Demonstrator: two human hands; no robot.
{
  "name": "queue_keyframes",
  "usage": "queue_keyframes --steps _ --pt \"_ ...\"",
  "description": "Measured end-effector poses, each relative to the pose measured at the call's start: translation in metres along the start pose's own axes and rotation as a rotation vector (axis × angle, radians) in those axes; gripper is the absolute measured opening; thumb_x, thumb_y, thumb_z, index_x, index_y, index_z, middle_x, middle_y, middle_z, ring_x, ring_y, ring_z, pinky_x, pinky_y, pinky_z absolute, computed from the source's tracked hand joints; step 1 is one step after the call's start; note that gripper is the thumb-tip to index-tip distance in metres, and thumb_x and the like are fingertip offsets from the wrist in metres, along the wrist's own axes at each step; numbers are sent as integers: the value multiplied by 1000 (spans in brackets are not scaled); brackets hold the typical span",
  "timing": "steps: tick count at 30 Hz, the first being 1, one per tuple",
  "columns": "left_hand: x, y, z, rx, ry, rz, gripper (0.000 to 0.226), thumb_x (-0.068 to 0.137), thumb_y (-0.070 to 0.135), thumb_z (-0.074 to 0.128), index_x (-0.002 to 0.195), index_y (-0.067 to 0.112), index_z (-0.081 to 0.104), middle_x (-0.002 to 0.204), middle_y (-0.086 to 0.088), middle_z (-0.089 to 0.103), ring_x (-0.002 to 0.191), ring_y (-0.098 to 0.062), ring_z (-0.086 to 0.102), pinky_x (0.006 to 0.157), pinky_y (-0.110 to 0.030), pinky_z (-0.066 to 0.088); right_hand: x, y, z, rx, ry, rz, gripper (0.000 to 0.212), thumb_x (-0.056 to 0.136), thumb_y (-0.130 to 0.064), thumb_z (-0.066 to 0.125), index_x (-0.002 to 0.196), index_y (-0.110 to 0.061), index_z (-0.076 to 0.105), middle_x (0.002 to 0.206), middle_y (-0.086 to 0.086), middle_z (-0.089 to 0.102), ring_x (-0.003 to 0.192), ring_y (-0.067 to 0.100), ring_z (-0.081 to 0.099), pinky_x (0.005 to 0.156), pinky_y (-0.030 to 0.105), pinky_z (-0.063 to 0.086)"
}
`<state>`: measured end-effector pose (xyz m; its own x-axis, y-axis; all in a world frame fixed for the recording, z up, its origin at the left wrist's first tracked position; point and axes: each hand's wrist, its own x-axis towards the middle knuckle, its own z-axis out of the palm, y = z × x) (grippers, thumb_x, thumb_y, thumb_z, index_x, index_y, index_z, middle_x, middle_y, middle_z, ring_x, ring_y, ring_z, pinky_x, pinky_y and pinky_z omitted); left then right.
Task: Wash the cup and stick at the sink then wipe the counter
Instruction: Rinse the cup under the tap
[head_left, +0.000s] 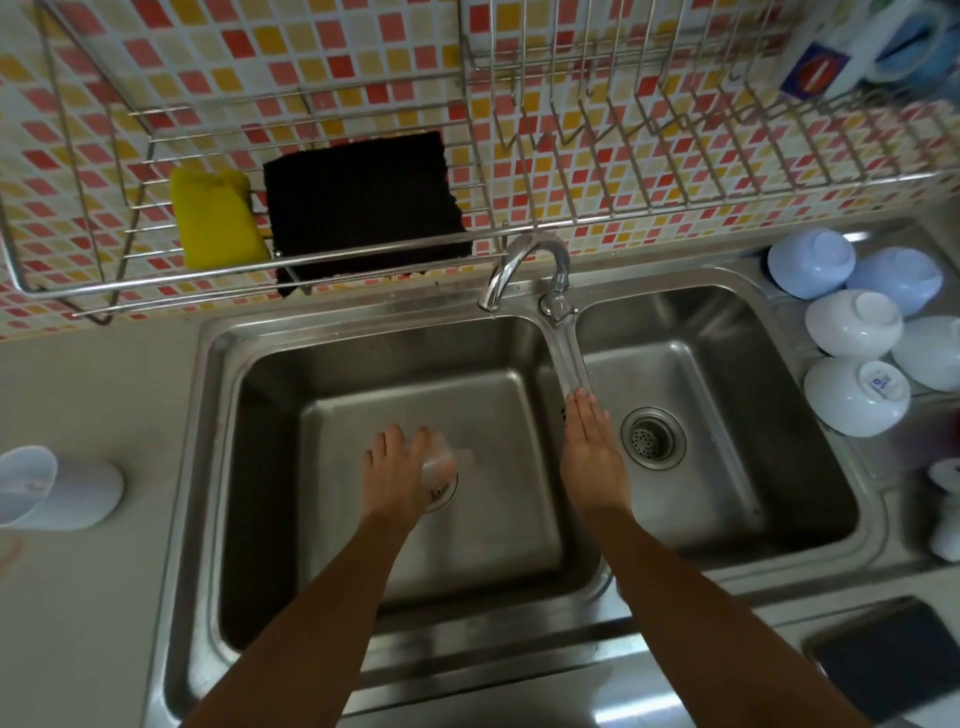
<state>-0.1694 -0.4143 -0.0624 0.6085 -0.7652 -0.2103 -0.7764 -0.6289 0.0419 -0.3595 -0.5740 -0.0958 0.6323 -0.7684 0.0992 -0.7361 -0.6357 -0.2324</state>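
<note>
My left hand (389, 470) holds a small clear cup (441, 463) low over the drain of the left sink basin (270, 467). The cup is blurred by motion. My right hand (592, 447) is flat with straight fingers above the divider between the two basins. Its fingertips touch the end of the long lever handle (569, 358) of the faucet (524, 260). The spout points over the left basin, and I cannot tell if water is running. No stick is in view.
A wire rack on the tiled wall holds a yellow sponge (215, 221) and a black cloth (363, 202). Several upturned white and blue bowls (854, 322) sit on the right drainboard. A white cup (57, 486) lies on the left counter. A dark flat object (888, 660) lies bottom right.
</note>
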Motion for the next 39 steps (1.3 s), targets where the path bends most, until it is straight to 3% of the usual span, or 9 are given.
queue_keyframes --steps 7,14,19,23,29,31,33,36,39 --pt "0 -2 -2 287 69 82 73 60 12 75 126 21 44 111 -14 49 96 -28 49 83 -38 44 0 2 0 -1 -30 -4 59 81 9 43 140 7 36 145 23 40 137 33 37 111 45 34" --pt "0 1 -8 383 186 201 85 48 17 82 124 24 45 120 -14 49 107 -29 50 90 -42 42 -1 3 0 4 -48 3 62 82 8 47 142 5 33 148 22 37 139 32 33 114 43 28" --pt "-7 -4 -11 292 209 116 91 43 16 86 123 24 44 119 -12 50 104 -28 51 88 -44 42 1 3 -2 13 -100 -3 61 86 5 53 143 4 31 149 21 34 141 30 29 115 41 22" --pt "-23 -18 -14 129 247 -5 82 50 19 87 123 25 49 120 -12 50 103 -30 50 85 -47 43 -5 7 -6 58 -142 -51 55 100 -26 40 148 -6 22 156 13 17 146 25 12 117 39 6" --pt "-79 -38 -24 -21 349 -146 66 63 29 79 120 14 52 114 -15 57 101 -35 55 84 -49 43 -72 -26 -11 111 -109 -163 43 95 -31 44 133 -13 53 145 13 44 127 29 51 111 37 29" --pt "-90 -39 -29 -125 386 -218 63 65 28 78 119 12 50 116 -17 58 106 -37 55 87 -52 42 -83 -41 -13 223 -146 -104 42 97 -29 51 137 -18 50 153 6 34 128 25 50 103 34 40" --pt "-99 -47 -40 -185 414 -282 65 67 29 77 121 14 45 119 -16 57 111 -36 54 92 -55 42 -84 -63 -26 316 -169 -95 44 99 -32 47 142 -21 44 157 0 26 133 21 43 103 31 39" --pt "-102 -58 -63 -249 443 -310 64 68 28 74 123 17 42 124 -11 55 119 -32 50 100 -56 37 -64 -103 -62 456 -59 -152 42 98 -30 49 138 -18 48 147 3 43 132 19 44 106 22 30" --pt "-101 -65 -92 -346 524 -281 66 69 29 72 127 17 45 128 -6 53 121 -28 50 103 -51 37 -31 -150 -113 583 123 -270 35 97 -24 53 130 -14 56 130 4 58 119 15 54 102 22 40"
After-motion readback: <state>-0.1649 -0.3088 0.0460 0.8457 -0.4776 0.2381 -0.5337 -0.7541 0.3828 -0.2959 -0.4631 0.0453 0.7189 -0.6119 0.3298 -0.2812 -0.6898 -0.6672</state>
